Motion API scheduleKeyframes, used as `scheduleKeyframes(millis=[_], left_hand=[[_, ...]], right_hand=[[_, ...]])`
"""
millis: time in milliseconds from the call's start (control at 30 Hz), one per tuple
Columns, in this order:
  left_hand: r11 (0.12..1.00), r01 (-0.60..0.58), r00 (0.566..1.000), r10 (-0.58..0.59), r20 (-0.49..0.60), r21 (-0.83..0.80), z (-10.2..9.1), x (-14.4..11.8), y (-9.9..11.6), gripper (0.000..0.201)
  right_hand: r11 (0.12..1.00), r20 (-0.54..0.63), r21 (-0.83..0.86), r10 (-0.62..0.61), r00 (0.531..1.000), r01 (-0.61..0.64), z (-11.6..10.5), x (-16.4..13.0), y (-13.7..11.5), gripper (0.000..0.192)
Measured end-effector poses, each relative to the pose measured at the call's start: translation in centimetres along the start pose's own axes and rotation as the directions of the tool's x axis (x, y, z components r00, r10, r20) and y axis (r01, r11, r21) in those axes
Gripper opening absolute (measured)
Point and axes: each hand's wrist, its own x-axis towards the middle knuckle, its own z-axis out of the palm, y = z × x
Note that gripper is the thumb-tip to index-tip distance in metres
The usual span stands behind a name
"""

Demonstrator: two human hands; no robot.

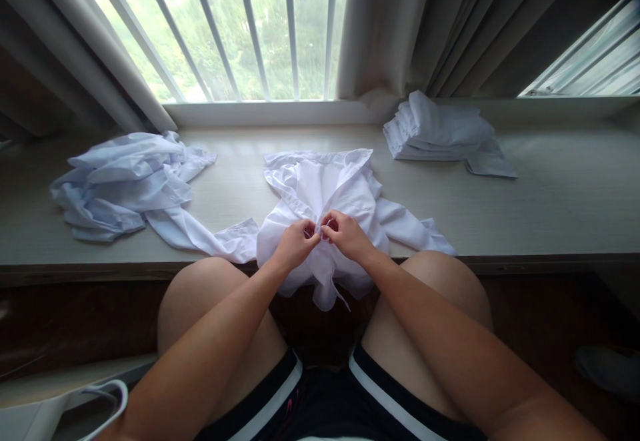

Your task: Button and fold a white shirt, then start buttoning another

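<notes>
Your left hand [296,241] and right hand [345,233] both pinch the white shirt [320,191] at the tabletop [550,194] edge. A crumpled heap [120,184] lies left, a folded stack [437,131] back right, neither blocking you.

White cloth shirt [325,194], matt pale wood ledge [550,201]

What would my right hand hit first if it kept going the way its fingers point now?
The right hand points left toward the left hand, fingertips nearly meeting at the white shirt front. It would likely meet the pinched shirt fabric first, then the left fingers.
</notes>
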Motion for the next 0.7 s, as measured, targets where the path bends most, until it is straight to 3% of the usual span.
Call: scheduleKeyframes(millis=[700], left_hand=[[0.997,-0.04,0.999,0.041,-0.012,0.062,0.1,-0.17,0.01,0.009]], right_hand=[[0.994,-0.011,-0.105,-0.026,1.0,0.025,-0.39,0.04,-0.43,0.004]])
